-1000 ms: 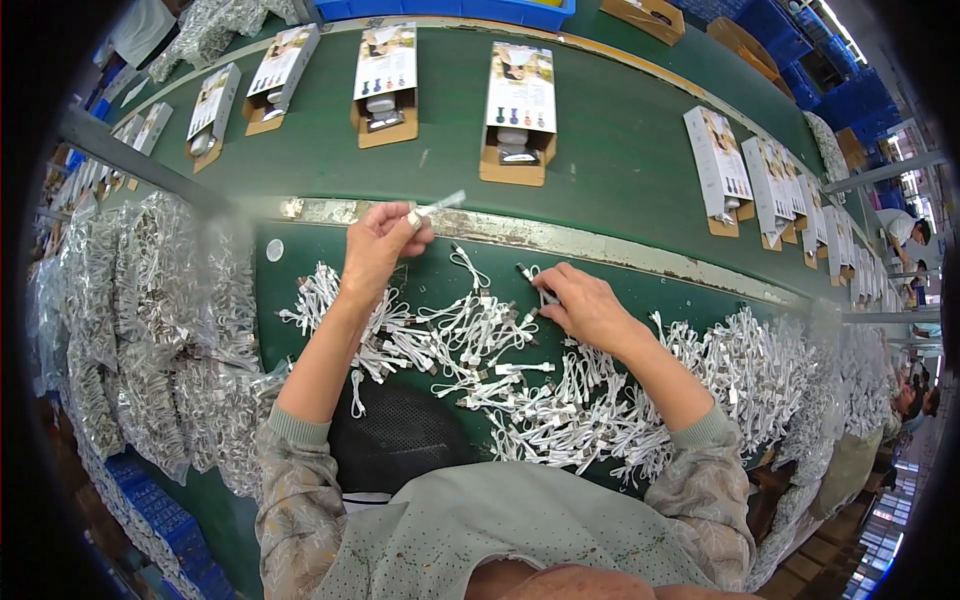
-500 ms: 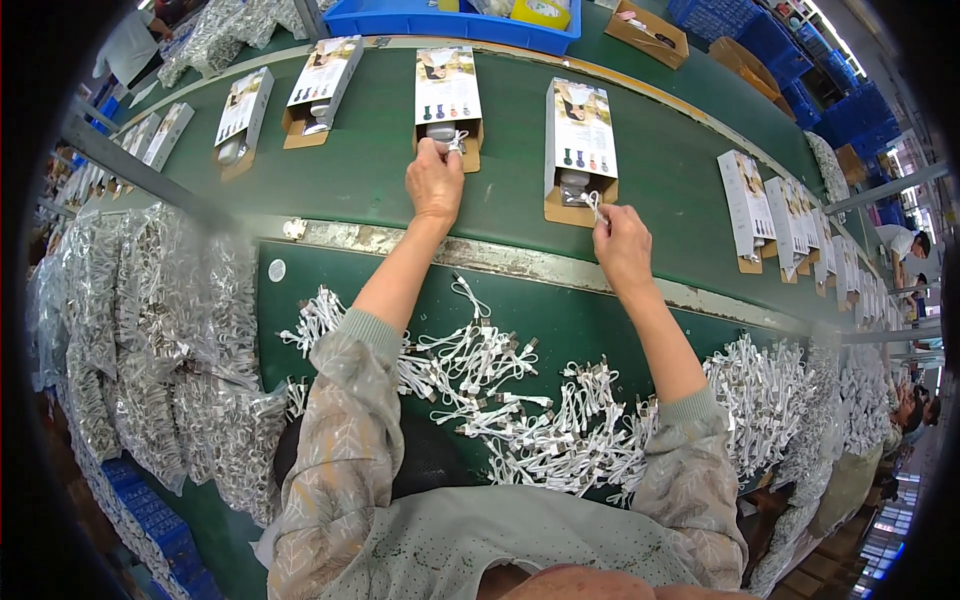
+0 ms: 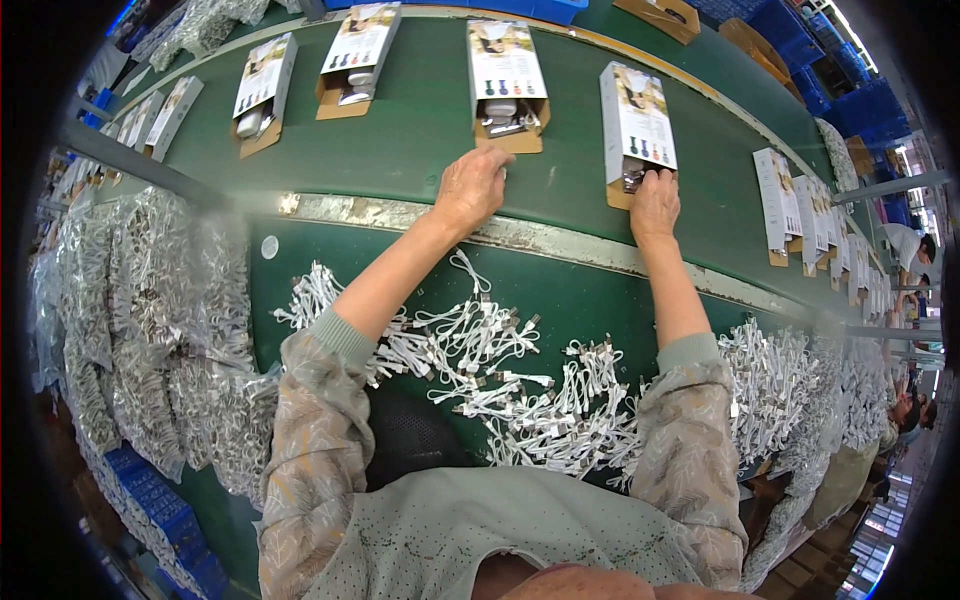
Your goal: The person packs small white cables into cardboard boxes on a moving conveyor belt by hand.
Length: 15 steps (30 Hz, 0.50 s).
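Observation:
My right hand (image 3: 655,205) reaches into the open near end of a white printed box (image 3: 640,112), its fingers bent at the brown cardboard flap. Whatever those fingertips grip is hidden by the hand and box. My left hand (image 3: 472,190) is curled closed just below the flap of another white box (image 3: 505,62). Inside that box's opening lie a white rounded item (image 3: 500,107) and a bagged silvery piece. Whether the left fingers hold anything is hidden. Between my forearms and my body, a loose pile of short white USB cables (image 3: 575,425) covers part of the green table.
More open boxes (image 3: 262,85) stand along the green belt (image 3: 400,150) to the left, others (image 3: 775,205) to the right. A worn metal rail (image 3: 560,250) separates belt from table. Clear bags packed with cables (image 3: 150,320) are stacked at left. Blue tray (image 3: 540,8) sits beyond.
The boxes appear shifted right and up in view. My left hand has drawn back from its box. My right hand has moved up into its box's opening; the cable it held is no longer visible.

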Each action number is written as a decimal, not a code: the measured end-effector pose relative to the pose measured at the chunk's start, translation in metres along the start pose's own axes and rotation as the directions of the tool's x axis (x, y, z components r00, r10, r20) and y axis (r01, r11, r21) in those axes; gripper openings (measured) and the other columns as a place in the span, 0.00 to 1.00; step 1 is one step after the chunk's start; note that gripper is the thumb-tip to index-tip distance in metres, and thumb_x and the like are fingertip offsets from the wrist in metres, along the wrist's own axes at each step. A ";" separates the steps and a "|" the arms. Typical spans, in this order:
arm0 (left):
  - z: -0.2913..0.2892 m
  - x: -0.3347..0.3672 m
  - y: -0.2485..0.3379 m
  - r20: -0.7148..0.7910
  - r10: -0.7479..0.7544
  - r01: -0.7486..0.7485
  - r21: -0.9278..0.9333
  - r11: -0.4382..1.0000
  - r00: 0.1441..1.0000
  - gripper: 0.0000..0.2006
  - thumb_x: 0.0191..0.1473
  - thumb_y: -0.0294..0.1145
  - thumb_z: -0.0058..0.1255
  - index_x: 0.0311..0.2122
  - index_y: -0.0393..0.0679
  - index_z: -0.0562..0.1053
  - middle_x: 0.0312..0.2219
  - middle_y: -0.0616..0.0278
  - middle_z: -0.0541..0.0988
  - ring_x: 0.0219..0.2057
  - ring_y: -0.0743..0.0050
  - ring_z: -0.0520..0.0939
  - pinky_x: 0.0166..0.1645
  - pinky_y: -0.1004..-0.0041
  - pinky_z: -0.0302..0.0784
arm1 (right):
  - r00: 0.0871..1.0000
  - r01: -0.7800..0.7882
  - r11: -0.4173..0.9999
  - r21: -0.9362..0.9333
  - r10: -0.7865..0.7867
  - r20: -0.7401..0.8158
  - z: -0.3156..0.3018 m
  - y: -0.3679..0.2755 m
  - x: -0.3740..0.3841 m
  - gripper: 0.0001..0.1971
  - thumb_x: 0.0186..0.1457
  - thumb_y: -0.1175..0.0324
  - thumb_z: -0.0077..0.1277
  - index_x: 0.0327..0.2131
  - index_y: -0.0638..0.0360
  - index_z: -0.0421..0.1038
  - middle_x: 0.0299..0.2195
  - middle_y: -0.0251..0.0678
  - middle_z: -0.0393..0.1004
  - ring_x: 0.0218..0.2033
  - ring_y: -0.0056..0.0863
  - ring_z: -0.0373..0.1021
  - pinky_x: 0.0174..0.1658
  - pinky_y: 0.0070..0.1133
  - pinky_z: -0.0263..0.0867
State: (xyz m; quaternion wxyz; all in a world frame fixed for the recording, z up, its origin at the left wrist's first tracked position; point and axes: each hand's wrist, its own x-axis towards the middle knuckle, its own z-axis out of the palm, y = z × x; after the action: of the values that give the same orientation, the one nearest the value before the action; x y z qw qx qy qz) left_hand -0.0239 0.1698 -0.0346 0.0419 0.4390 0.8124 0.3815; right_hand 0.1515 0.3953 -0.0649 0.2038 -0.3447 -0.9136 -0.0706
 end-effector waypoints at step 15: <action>-0.076 -0.093 -0.003 0.379 0.086 -0.172 0.199 0.965 0.921 0.08 0.43 0.25 0.52 0.32 0.40 0.73 0.33 0.57 0.74 0.40 0.58 0.74 0.44 0.66 0.70 | 0.542 0.143 0.505 0.851 -0.759 0.359 -0.130 -0.113 -0.078 0.14 0.47 0.69 0.54 0.40 0.57 0.70 0.37 0.39 0.71 0.42 0.38 0.68 0.46 0.28 0.64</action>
State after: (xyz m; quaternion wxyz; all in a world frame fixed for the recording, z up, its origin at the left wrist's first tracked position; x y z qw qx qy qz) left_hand -0.0004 0.0553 -0.0080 0.1169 0.5575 0.7975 0.1986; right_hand 0.1720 0.2279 0.0209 -0.0700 0.0513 -0.9179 0.3871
